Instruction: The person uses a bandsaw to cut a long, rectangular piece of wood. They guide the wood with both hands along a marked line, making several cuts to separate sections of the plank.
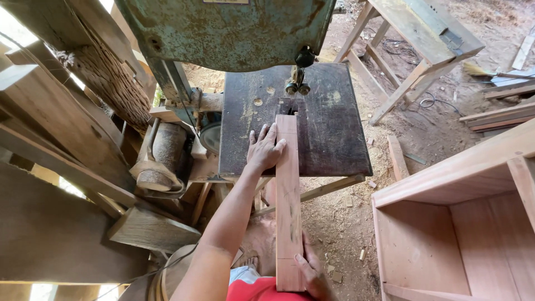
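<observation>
A long reddish wooden board (288, 200) lies flat on the dark metal table (334, 139) of a big old band saw (228, 30); its far end sits right by the thin saw blade (296, 83) and the little round guides around it; its near end sticks out past the table edge, toward the person's body.

The left hand (264, 149) rests on the board's left side, about where the table ends; the palm is down and the fingers are spread out flat, so the hand is pressing, not gripping; the thumb lies across the top of the board.

The right hand (312, 270) is down at the near end of the board; its fingers curl onto the right edge and touch the top, holding that end; part of this hand is cut off by the bottom of the picture.

The saw's body is blue-green with rusty patches; to its left are thick grey planks (61, 128) and a rough log (161, 159).

On the right is an open box-shaped cabinet (462, 217) made of the same reddish wood; behind it stands a plain wooden trestle (412, 44) on the dirt floor (340, 223), which is covered in sawdust and small wood bits; a few loose boards (496, 114) lie at the far right.
</observation>
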